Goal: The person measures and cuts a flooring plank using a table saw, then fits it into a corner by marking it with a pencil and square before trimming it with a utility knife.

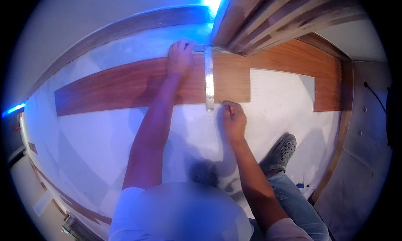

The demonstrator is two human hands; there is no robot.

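One long wooden plank (125, 88) lies across the white underlay (96, 144), its left end free with open floor before and behind it. The left hand (180, 58) presses flat, fingers spread, on the plank's far edge, touching the head of one steel square (209, 79) that crosses the plank. At the square's near tip the right hand (233, 119) pinches one small red-tipped marking tool (230, 111) against the plank's near edge. Laid planks (322, 69) run rightward to the wooden baseboard (341, 128). One grey clog (281, 151) stands on the underlay.
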